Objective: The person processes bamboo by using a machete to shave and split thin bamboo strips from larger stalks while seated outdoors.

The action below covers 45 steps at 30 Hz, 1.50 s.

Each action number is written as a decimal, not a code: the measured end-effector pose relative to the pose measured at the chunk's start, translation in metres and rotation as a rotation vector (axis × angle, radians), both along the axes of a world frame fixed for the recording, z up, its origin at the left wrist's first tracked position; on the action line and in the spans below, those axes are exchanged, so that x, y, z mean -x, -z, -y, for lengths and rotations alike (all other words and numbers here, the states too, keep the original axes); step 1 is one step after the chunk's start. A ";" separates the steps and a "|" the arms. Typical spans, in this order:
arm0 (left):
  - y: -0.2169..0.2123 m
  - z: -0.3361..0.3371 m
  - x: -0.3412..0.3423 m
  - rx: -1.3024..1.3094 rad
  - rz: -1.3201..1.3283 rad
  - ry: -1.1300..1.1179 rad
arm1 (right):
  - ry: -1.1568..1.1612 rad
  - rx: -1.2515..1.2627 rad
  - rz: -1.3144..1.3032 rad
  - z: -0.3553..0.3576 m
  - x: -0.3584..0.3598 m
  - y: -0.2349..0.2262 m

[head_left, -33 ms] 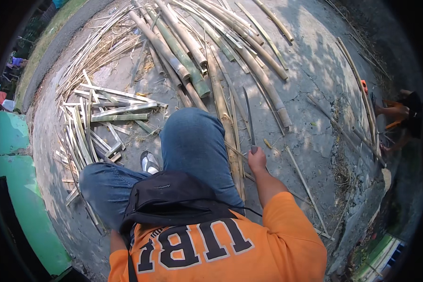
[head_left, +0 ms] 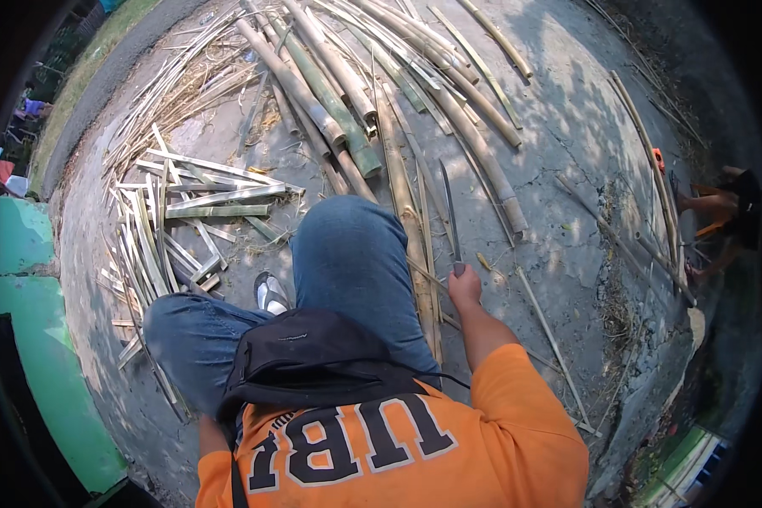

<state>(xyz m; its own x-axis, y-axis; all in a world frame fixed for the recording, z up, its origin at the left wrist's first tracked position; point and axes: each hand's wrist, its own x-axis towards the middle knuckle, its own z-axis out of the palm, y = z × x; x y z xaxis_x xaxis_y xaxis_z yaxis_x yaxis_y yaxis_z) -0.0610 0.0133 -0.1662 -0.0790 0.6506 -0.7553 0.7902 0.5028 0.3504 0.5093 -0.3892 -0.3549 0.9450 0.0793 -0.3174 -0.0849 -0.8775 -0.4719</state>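
Observation:
My right hand (head_left: 465, 290) is closed round the handle of a long, dark-bladed machete (head_left: 451, 212). Its blade points away from me, tip up the picture, close to a split bamboo pole (head_left: 404, 199) on the ground right of my raised knee. A thin bamboo strip (head_left: 427, 273) runs between my knee and that hand. Of my left arm (head_left: 211, 436) only a short piece shows at the lower left, beside the black bag (head_left: 305, 356) on my front; the hand itself is hidden. To the left of my knees lies a heap of split bamboo pieces (head_left: 220, 195).
Several round bamboo poles (head_left: 483, 182) lie ahead, with thin strips (head_left: 178, 93) at the far left. A green wall (head_left: 34, 356) stands at the left. Another person (head_left: 724, 203) is at the far right, past a long pole (head_left: 652, 161). The concrete ground (head_left: 559, 262) is cracked.

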 end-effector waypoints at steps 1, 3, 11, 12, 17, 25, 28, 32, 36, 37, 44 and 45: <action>0.001 0.003 0.001 0.000 0.001 -0.007 | -0.004 0.097 -0.039 -0.005 -0.008 0.001; 0.003 0.006 0.002 -0.002 0.000 -0.022 | -0.015 0.194 -0.077 -0.012 -0.015 0.003; 0.001 0.009 -0.007 0.012 -0.013 -0.042 | -0.009 0.335 -0.108 0.012 0.000 0.013; 0.003 0.008 -0.008 0.012 -0.011 -0.041 | -0.006 0.336 -0.108 0.016 -0.005 0.013; 0.013 -0.001 -0.004 0.013 0.004 -0.044 | -0.013 0.137 -0.160 0.020 -0.009 -0.016; 0.017 -0.017 -0.008 0.020 0.041 -0.040 | -0.057 0.075 -0.070 0.050 0.010 -0.039; 0.028 -0.027 -0.002 0.032 0.056 -0.036 | -0.073 0.017 -0.050 0.053 0.005 -0.054; 0.029 -0.035 -0.003 0.051 0.042 -0.015 | -0.075 0.030 -0.077 0.039 -0.013 -0.077; 0.033 -0.039 0.003 0.065 0.030 -0.016 | -0.147 0.007 0.084 -0.002 -0.052 -0.112; 0.034 -0.039 0.003 0.067 0.030 -0.016 | -0.138 0.010 0.087 -0.008 -0.062 -0.122; 0.042 -0.034 0.013 0.074 0.032 -0.040 | -0.148 0.042 0.164 -0.025 -0.120 -0.138; 0.044 -0.032 0.015 0.074 0.037 -0.049 | -0.128 0.057 0.175 -0.028 -0.124 -0.140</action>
<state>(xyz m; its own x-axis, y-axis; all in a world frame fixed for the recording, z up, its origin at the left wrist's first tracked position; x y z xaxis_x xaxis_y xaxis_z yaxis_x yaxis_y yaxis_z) -0.0759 0.0451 -0.2099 -0.0810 0.5893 -0.8039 0.7510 0.5663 0.3395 0.6333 -0.3608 -0.2152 0.9694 0.1889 -0.1567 0.1079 -0.9014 -0.4193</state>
